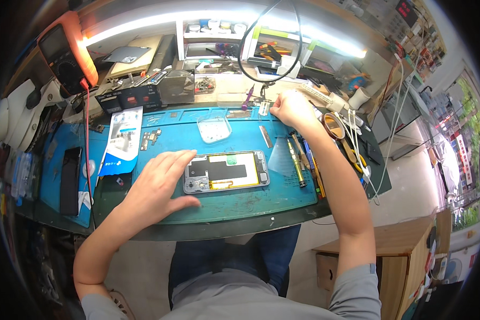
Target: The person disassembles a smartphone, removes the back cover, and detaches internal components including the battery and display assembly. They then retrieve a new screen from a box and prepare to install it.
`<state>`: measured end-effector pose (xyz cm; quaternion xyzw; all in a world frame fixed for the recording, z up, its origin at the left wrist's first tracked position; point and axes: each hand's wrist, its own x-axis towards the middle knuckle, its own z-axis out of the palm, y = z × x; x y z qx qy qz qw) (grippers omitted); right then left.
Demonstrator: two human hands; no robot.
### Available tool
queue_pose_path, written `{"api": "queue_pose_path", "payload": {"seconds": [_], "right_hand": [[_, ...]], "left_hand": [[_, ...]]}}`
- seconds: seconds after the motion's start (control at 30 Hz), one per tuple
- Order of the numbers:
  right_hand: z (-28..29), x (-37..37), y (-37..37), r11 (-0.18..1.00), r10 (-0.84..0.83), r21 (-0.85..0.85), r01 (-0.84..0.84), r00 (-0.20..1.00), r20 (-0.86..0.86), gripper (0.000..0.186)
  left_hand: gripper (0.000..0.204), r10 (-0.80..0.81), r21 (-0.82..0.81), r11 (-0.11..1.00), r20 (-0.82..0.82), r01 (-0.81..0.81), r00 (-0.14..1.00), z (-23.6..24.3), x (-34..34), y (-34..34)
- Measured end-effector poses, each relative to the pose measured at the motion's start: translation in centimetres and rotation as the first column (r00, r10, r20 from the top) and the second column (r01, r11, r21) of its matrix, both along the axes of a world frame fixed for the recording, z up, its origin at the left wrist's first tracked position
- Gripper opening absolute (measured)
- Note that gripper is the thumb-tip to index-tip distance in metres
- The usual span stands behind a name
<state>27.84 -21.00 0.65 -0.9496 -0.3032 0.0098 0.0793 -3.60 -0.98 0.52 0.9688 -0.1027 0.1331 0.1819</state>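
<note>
An opened grey phone (pixel 226 172), its battery and board exposed, lies face down on the blue work mat (pixel 250 197). My left hand (pixel 167 182) is spread at its left end, fingertips at the upper left corner, thumb apart below. My right hand (pixel 287 108) is at the back of the mat with fingers closed beside a small silvery piece (pixel 264 108); what they hold, if anything, I cannot make out. A clear square dish (pixel 214 129) with small bits sits above the phone. Screwdrivers (pixel 298 162) lie under my right forearm's inner side.
A dark phone (pixel 70 180), a white-blue packet (pixel 121 140) and small boards (pixel 150 138) lie left. An orange multimeter (pixel 65 53) hangs upper left with a red lead. Boxes (pixel 128 96) line the back. A round container (pixel 333 126) and white cables (pixel 360 154) are at right.
</note>
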Motion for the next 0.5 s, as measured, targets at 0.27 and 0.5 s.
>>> {"api": "queue_pose_path", "payload": {"seconds": [0.27, 0.5], "right_hand": [[-1.1, 0.9, 1.0, 1.0, 0.011, -0.007, -0.01, 0.994, 0.11, 0.013], [-0.1, 0.3, 0.4, 1.0, -0.008, -0.019, 0.011, 0.993, 0.115, 0.032]], "left_hand": [[0.093, 0.022, -0.206, 0.978, 0.064, -0.008, 0.998, 0.5, 0.3, -0.4], [0.093, -0.279, 0.179, 0.96, 0.511, 0.217, 0.813, -1.8, 1.0, 2.0]]}}
